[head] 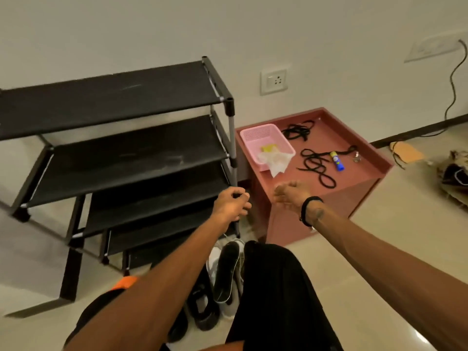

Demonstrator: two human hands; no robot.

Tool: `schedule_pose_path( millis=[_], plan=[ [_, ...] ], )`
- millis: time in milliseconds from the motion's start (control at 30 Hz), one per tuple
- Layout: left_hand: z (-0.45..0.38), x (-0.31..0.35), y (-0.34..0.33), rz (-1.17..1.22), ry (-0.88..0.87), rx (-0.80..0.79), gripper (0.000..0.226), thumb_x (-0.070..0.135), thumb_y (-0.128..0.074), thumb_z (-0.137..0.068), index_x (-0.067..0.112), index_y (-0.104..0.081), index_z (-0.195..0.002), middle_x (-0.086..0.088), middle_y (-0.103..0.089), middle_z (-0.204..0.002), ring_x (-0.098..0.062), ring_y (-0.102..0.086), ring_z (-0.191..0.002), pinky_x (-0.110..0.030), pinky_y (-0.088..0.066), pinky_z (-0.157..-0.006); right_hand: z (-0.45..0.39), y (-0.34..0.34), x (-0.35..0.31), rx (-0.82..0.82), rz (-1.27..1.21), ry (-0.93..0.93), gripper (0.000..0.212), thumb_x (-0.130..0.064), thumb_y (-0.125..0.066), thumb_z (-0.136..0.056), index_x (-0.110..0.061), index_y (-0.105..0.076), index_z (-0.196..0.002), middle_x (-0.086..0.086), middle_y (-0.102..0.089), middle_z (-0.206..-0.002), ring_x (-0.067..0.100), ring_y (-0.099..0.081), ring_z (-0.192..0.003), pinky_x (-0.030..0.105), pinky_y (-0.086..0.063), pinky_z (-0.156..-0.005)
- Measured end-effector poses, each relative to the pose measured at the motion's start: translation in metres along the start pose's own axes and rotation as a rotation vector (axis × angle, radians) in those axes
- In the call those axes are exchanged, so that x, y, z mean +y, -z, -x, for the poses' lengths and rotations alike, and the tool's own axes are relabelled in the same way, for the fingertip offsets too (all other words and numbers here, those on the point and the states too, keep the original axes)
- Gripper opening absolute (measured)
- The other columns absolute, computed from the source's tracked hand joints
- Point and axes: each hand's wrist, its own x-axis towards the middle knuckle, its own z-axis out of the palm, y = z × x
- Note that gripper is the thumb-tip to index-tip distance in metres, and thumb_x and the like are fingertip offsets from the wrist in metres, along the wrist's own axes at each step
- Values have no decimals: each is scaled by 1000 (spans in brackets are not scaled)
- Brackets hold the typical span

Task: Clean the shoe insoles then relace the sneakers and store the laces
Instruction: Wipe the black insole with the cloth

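Laces (315, 164) are seen lying loose on the red surface (359, 173) beside a pink basket (263, 140). Something dark is pinched in the left hand (231, 203); the right hand (291, 193) is held released.

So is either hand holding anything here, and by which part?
Left hand is closed, pinching something small and dark in its fingers; what it is cannot be told. Right hand is open, holding nothing.

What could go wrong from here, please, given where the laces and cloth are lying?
1. The loose black lace trails close to the front edge of the pink cabinet, so the right hand reaching over might drag it off.
2. The white cloth hangs over the rim of the pink basket and could pull it along.
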Motion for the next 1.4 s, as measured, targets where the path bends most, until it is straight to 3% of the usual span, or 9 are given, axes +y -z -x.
schedule_pose_path(
  millis=[133,233,400,533,733,967,1200,1300,1400],
  plan=[
    [-27,24,-28,-9,-32,-5,28,32,-63,-102,29,-55,-129,-4,-78,-95,-16,-72,-76,-31,-54,-68,-48,12,-12,238,72,91,22,-9,-68,-82,-18,-61,-63,8,-67,-73,21,-61,-61,36,-57,-62],
    [-47,35,-41,-29,-52,-3,18,31,-62,-103,34,-53,-118,-2,-78,-95,-15,-73,-78,-30,-57,-70,-74,15,-30,353,295,261,3,-14,-73,-79,-12,-73,-79,7,-70,-74,26,-64,-71,32,-52,-64],
    [-70,34,-49,-8,-71,-8,16,28,-63,-102,41,-55,-97,0,-78,-91,-14,-73,-75,-32,-59,-78,-126,9,-44,282,698,485,46,-22,-79,-83,-17,-67,-127,14,-63,-119,31,-60,-112,42,-52,-95],
    [-79,31,-50,17,-88,1,12,30,-63,-102,40,-58,-99,2,-79,-87,-16,-76,-81,-36,-60,-89,-147,10,-61,246,1027,547,24,-17,-69,-92,-17,-72,-116,14,-50,-121,35,-52,-111,45,-51,-89],
    [-79,39,-45,42,-144,33,21,28,-63,-101,29,-63,-122,3,-79,-87,-12,-75,-80,-36,-62,-90,-150,16,-112,266,798,654,20,-14,-60,-91,-5,-74,-104,16,-71,-108,34,-65,-100,39,-54,-83],
    [-65,38,-38,34,-151,50,15,26,-64,-102,30,-64,-117,4,-78,-90,-12,-75,-82,-35,-61,-90,-149,19,-136,272,576,575,23,-30,-59,-82,-19,-70,-99,14,-67,-102,29,-65,-91,41,-59,-84],
    [-65,48,-35,39,-207,69,19,29,-64,-102,23,-67,-121,3,-78,-86,-10,-76,-80,-34,-62,-89,-139,25,-152,159,508,581,22,0,-67,-83,-8,-76,-101,11,-75,-92,26,-74,-82,41,-63,-75],
    [-66,46,-37,35,-194,57,19,30,-65,-102,25,-67,-119,4,-78,-85,-9,-76,-79,-36,-61,-91,-141,22,-153,157,377,512,21,4,-67,-83,-9,-72,-98,15,-75,-88,24,-74,-67,26,-58,-54],
    [-66,38,-38,25,-171,49,20,32,-66,-101,25,-67,-120,4,-78,-87,-9,-76,-78,-35,-61,-90,-149,21,-145,165,290,515,23,4,-68,-82,-14,-72,-96,10,-76,-87,21,-76,-70,31,-63,-69]
  ],
)
